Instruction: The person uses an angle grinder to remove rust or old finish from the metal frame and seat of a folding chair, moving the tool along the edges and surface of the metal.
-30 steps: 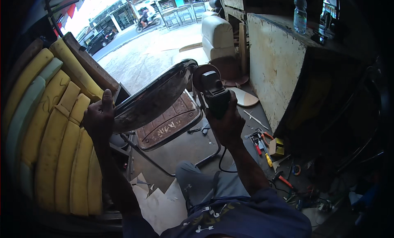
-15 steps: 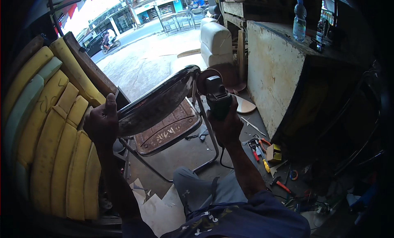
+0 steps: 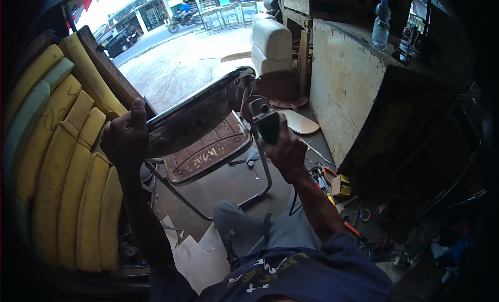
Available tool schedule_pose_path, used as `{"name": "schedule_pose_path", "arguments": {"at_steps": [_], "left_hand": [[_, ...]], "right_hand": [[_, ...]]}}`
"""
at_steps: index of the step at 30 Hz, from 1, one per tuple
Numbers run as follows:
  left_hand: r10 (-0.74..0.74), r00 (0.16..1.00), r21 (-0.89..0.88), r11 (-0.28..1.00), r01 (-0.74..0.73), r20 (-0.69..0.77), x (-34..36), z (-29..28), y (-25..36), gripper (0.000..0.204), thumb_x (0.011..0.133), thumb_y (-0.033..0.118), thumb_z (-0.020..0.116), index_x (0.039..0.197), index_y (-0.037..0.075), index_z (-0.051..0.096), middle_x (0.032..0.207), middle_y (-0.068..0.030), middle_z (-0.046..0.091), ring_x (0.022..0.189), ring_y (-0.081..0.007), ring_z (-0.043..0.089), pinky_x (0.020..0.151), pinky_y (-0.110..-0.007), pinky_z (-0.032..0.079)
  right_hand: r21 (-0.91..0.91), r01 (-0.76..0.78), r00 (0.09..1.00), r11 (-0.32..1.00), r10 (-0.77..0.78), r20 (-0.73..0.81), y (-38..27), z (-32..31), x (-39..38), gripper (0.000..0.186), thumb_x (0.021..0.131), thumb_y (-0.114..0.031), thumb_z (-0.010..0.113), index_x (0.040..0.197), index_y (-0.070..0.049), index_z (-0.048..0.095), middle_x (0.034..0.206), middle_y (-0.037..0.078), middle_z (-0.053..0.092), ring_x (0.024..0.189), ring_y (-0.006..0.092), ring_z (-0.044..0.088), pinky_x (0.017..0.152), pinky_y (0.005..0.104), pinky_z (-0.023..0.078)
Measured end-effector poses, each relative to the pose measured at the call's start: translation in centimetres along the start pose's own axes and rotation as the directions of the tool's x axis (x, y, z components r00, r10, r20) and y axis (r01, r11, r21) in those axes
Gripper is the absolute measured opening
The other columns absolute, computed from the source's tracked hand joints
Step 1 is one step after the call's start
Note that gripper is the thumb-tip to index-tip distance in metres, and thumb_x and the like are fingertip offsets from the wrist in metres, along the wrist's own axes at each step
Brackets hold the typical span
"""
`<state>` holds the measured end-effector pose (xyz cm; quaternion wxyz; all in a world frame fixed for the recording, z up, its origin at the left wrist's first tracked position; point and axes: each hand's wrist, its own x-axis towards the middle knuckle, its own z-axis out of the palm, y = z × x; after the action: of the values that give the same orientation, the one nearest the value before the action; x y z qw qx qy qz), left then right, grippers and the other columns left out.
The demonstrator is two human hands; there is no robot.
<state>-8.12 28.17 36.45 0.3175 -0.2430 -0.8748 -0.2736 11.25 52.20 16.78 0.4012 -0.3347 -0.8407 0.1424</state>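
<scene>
Folding chair [image 3: 208, 146] on grey floor [image 3: 223, 188], gripped by left hand [image 3: 126, 139]; grinder [image 3: 267, 126] gripped in right hand [image 3: 288, 152] beside chair; yellow foam [image 3: 67, 172] left of chair, white seat [image 3: 273, 46] beyond.

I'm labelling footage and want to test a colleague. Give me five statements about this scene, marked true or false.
1. Long yellow foam pieces stand at the picture's left. True.
2. The right hand holds a dark power tool with a round disc. True.
3. The left hand grips the foam pieces. False: it grips the left end of a curved dark metal backrest.
4. A clear plastic bottle with a blue cap stands upright on a scuffed whitish cabinet. True.
5. The rusty brown metal seat appears right of the power tool. False: it appears left of it.
</scene>
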Motion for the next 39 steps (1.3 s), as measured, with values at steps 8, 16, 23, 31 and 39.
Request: {"name": "schedule_pose_path", "arguments": {"at_steps": [8, 16, 23, 31, 39], "left_hand": [[0.083, 0.997, -0.045, 0.996, -0.083, -0.008, -0.4, -0.1, 0.0, 0.065, 0.099, 0.066, 0.047, 0.086, 0.013, 0.082, 0.073, -0.0178, 0.071, 0.079, -0.0404, 0.071, 0.073, -0.051, 0.053], [0.112, 0.986, -0.070, 0.990, -0.121, -0.124, -0.4, 0.6, -0.1, 0.068, 0.101, 0.064, 0.045, 0.070, 0.012, 0.076, 0.062, -0.0162, 0.065, 0.067, -0.0398, 0.067, 0.066, -0.049, 0.050], [0.124, 0.986, -0.073, 0.988, -0.133, -0.116, -0.5, 0.7, -0.5, 0.070, 0.101, 0.065, 0.044, 0.069, 0.012, 0.075, 0.059, -0.0152, 0.062, 0.064, -0.0377, 0.066, 0.064, -0.047, 0.049], [0.111, 0.986, -0.055, 0.991, -0.118, -0.126, -0.3, 0.9, -0.7, 0.068, 0.101, 0.064, 0.046, 0.072, 0.011, 0.076, 0.059, -0.0165, 0.062, 0.065, -0.0381, 0.066, 0.065, -0.048, 0.049], [0.097, 0.990, -0.034, 0.994, -0.101, -0.105, -0.4, 0.8, -0.4, 0.068, 0.101, 0.063, 0.047, 0.077, 0.008, 0.078, 0.065, -0.0179, 0.067, 0.069, -0.0373, 0.069, 0.068, -0.047, 0.051]], "right_hand": [[-0.165, 0.173, 0.980, 0.971, -0.187, -0.073, -2.1, 2.2, -0.8, 0.091, 0.079, -0.036, 0.085, 0.152, -0.010, 0.038, 0.088, 0.016, 0.065, 0.062, 0.0336, 0.071, 0.049, 0.0448, 0.057], [-0.232, 0.272, 0.955, 0.934, -0.291, -0.051, -1.5, 2.4, 0.1, 0.090, 0.078, -0.032, 0.086, 0.153, -0.012, 0.040, 0.090, 0.017, 0.065, 0.066, 0.0316, 0.071, 0.051, 0.0430, 0.057], [-0.351, 0.290, 0.944, 0.891, -0.325, -0.046, -1.5, 4.0, -0.2, 0.104, 0.076, -0.040, 0.087, 0.161, -0.016, 0.031, 0.093, 0.017, 0.062, 0.068, 0.0310, 0.069, 0.055, 0.0432, 0.056], [-0.484, 0.379, 0.887, 0.789, -0.458, -0.052, -1.4, 3.0, 1.8, 0.091, 0.085, -0.036, 0.078, 0.161, -0.020, 0.033, 0.094, 0.015, 0.062, 0.062, 0.0286, 0.065, 0.053, 0.0435, 0.052], [-0.448, 0.389, 0.917, 0.805, -0.385, 0.105, -1.2, 3.4, 2.0, 0.070, 0.091, -0.021, 0.068, 0.155, -0.015, 0.039, 0.093, 0.019, 0.065, 0.069, 0.0326, 0.071, 0.054, 0.0460, 0.057]]}}
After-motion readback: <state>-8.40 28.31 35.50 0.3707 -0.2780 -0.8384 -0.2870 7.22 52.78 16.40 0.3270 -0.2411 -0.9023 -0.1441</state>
